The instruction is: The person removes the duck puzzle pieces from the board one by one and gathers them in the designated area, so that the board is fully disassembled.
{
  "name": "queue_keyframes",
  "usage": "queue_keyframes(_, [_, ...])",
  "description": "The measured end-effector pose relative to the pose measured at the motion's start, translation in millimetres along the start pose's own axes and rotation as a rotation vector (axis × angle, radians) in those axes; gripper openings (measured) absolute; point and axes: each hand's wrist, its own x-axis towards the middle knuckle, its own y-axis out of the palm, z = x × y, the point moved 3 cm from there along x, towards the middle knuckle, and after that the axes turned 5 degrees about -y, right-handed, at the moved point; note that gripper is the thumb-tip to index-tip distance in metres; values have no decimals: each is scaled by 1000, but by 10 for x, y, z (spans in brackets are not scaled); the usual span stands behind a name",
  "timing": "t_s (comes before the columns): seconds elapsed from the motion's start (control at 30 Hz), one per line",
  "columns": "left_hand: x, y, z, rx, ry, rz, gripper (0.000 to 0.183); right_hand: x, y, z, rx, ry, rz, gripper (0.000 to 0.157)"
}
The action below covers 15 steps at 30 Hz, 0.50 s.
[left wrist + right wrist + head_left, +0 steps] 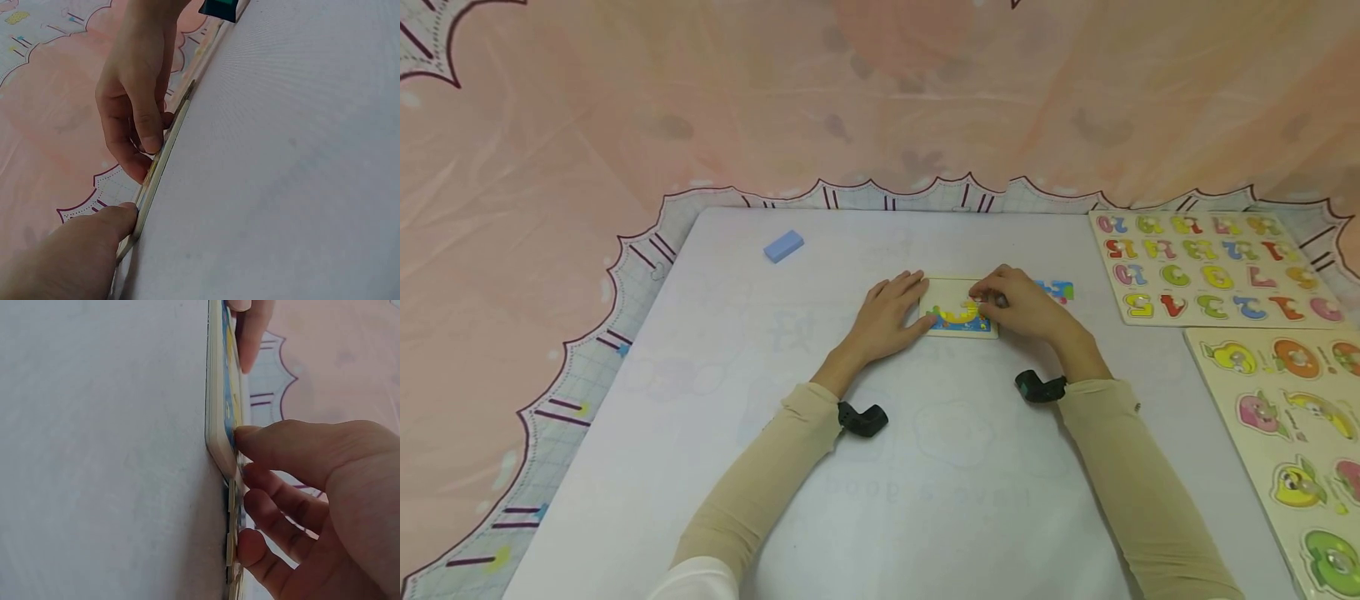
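A small wooden puzzle board [946, 290], showing a yellow figure above a blue strip, lies flat on the white table. My left hand [889, 315] rests along its left side with fingers extended, the thumb touching the lower left part. Over the right half of the board, my right hand [1021, 304] pinches a small yellow puzzle piece [972, 307] between thumb and fingers; the fingers hide most of it. In the right wrist view the thumb [275, 440] touches the board's face. Blue and green puzzle pieces [1062, 291] lie beside the board, partly behind the right hand.
A blue block [784, 247] lies at the back left of the white table [925, 517]. On the right are a number puzzle board [1217, 321] and, nearer, a fruit puzzle board [1247, 450]. A patterned peach cloth [737, 100] surrounds the table's back and left.
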Motion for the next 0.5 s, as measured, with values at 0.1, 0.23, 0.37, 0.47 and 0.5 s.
queue_keyframes(0.1, [1,-3,-5,4,2,0,64,-2,5,-2,5,0,1,26])
queue_keyframes(0.23, [-1,-10,-10,-2,3,-3,64,3,3,3,26,7,4,24])
queue_keyframes(0.37, [-3,-16,-13,-8,5,-6,63,10,-1,15,62,5,-3,22])
queue_keyframes(0.47, [-5,-18,-15,-6,5,-6,64,8,3,15,89,8,-14,19])
queue_keyframes(0.5, [-6,-19,-16,-6,5,-5,64,7,4,14,99,13,-21,17])
